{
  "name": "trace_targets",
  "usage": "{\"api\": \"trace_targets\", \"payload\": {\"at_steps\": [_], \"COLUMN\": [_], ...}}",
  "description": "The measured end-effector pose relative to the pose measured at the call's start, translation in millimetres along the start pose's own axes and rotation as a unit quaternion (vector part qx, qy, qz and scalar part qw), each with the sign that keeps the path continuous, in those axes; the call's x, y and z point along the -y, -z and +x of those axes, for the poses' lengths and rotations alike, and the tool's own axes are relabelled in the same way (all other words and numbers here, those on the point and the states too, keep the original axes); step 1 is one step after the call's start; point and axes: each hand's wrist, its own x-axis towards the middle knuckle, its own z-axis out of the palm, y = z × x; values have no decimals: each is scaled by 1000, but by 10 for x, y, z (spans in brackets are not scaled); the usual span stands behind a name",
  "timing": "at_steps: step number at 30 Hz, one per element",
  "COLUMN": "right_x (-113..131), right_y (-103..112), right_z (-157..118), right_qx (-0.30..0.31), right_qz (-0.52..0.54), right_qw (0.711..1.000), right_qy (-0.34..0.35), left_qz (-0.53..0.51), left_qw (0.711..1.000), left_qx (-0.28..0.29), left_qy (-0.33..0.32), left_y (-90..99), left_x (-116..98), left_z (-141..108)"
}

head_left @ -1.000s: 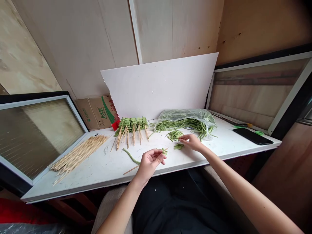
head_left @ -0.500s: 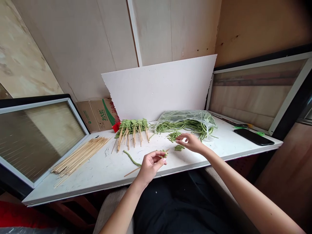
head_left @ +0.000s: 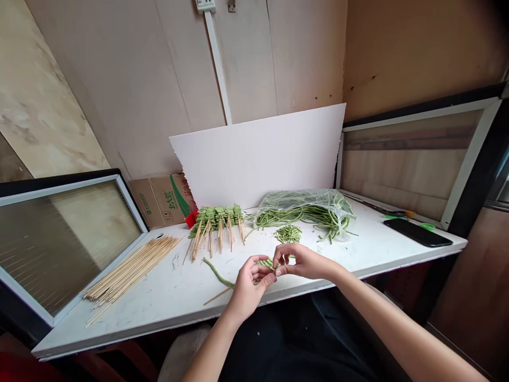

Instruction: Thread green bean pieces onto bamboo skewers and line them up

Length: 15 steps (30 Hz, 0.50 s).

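Note:
My left hand (head_left: 251, 282) is closed around a wooden skewer (head_left: 217, 296), whose end sticks out to the lower left. Green bean (head_left: 264, 262) shows at its fingers, and a long bean (head_left: 217, 271) trails from that hand across the table. My right hand (head_left: 299, 260) meets the left one, thumb and fingers pinched at the bean there; the fingertips partly hide what they grip. Just beyond my hands lies a heap of short cut bean pieces (head_left: 288, 233). Some green behind the right hand is mostly covered.
Finished bean skewers (head_left: 218, 218) are stacked at the back, sticks toward me. Loose bamboo skewers (head_left: 133, 268) lie at left. A clear bag of long beans (head_left: 304, 204) rests behind the heap. A black phone (head_left: 417, 232) is at right, a cardboard box (head_left: 161, 201) back left.
My right hand has come back from beside the cut bean pieces to my left hand, and the two now touch. The view has tilted up slightly.

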Motion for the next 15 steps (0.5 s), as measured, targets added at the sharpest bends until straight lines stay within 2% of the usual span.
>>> {"api": "trace_targets", "payload": {"at_steps": [3, 7, 11, 15], "right_x": [-2, 53, 85, 90], "right_y": [71, 107, -16, -145], "right_z": [-17, -57, -47, 14], "right_qx": [-23, -7, -10, -50], "right_qz": [-5, -38, -70, -89], "right_qw": [1000, 999, 997, 992], "right_qy": [-9, -8, 18, 73], "left_qz": [78, 164, 203, 211], "left_qw": [997, 985, 976, 973], "left_qx": [-9, -35, -48, -44], "left_qy": [-19, -40, -64, -77], "left_y": [54, 176, 227, 192], "left_x": [-14, -128, -228, -237], "left_z": [25, 38, 15, 4]}}
